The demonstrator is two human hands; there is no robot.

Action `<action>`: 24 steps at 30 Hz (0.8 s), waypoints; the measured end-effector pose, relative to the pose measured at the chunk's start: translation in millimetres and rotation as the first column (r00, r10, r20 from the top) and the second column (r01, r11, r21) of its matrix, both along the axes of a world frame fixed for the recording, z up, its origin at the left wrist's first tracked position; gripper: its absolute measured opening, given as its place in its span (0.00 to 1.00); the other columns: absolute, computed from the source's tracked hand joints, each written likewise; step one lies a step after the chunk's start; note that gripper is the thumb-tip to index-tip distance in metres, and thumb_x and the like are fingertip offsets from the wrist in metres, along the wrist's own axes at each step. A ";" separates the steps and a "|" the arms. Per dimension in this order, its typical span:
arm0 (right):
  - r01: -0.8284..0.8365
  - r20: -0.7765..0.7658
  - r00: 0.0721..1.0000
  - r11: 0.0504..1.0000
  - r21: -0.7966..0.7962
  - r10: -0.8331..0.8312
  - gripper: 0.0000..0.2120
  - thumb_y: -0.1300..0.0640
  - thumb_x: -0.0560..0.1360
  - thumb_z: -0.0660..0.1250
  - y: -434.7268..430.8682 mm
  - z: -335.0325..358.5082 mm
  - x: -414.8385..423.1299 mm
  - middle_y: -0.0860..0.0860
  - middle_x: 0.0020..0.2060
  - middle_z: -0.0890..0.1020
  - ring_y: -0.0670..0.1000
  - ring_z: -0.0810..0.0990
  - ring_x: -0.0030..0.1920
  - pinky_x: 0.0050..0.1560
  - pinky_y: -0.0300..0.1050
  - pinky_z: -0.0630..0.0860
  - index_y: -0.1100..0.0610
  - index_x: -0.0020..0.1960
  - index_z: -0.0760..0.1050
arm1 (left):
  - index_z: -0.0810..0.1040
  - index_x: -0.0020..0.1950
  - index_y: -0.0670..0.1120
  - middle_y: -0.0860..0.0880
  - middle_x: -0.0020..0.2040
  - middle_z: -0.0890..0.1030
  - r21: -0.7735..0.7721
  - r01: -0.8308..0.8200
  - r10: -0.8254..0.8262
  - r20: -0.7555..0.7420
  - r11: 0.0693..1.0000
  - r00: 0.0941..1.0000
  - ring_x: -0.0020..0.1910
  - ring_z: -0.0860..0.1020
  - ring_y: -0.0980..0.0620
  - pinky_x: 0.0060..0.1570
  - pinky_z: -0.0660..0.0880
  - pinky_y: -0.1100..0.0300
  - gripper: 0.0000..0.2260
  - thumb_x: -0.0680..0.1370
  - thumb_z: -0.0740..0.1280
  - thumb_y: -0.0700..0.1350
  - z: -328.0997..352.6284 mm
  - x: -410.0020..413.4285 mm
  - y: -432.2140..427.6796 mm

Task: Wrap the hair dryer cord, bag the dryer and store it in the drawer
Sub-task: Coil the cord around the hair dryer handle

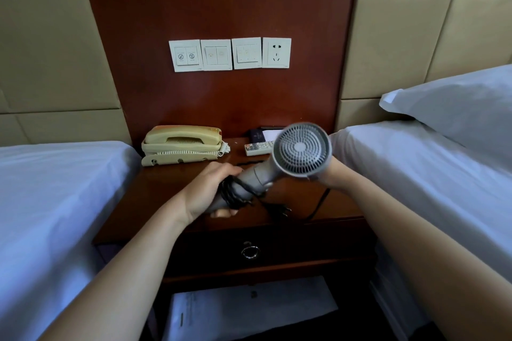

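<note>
1. Closest to me, my forearms (124, 271) reach over the closed drawer (291, 241) of the nightstand (166, 191).
2. My left hand (205, 194) clenches the hair dryer (302, 149) by its handle, over black cord (235, 195) coils wound round it.
3. It hangs above the nightstand top, grille facing me; loose cord trails to the wood.
4. My right hand (331, 171) sits behind the dryer head; I cannot tell its grip.

Single head cam, wide-angle, fwd & down, close over nightstand (160, 180), facing wood wall panel (221, 8)
</note>
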State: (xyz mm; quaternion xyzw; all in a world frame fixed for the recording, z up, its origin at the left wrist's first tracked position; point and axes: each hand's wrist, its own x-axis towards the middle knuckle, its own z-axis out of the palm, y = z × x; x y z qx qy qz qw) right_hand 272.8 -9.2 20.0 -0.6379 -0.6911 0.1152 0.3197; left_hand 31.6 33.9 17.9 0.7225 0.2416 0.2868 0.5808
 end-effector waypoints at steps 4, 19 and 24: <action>-0.019 -0.012 1.000 1.000 -0.020 0.018 0.09 0.56 0.78 0.63 8.9 -11.4 -5.8 0.52 0.40 0.81 0.52 0.80 0.44 0.48 0.48 0.75 0.56 0.42 0.78 | 0.78 0.31 0.38 0.42 0.21 0.70 -0.203 0.018 0.014 0.153 0.979 0.988 0.16 0.63 0.51 0.18 0.57 0.68 0.26 0.77 0.51 0.51 -5.0 3.5 3.6; -0.077 0.507 0.859 0.997 -0.007 0.069 0.15 0.44 0.78 0.58 -1.1 -14.5 -37.8 0.50 0.49 0.76 0.56 0.77 0.51 0.41 0.46 0.68 0.54 0.53 0.74 | 0.71 0.39 0.40 0.45 0.24 0.71 -0.446 -0.211 0.336 0.223 0.870 0.915 0.16 0.63 0.53 0.18 0.58 0.70 0.22 0.81 0.48 0.53 -4.3 -7.6 14.1; -0.139 0.414 0.899 0.989 -0.041 0.143 0.14 0.43 0.77 0.59 -0.8 -8.1 -37.9 0.49 0.36 0.77 0.53 0.74 0.39 0.39 0.48 0.71 0.53 0.46 0.74 | 0.71 0.39 0.39 0.44 0.24 0.71 -0.466 -0.381 0.513 0.196 0.799 0.836 0.15 0.63 0.52 0.17 0.60 0.69 0.19 0.79 0.49 0.50 -7.7 -13.1 26.4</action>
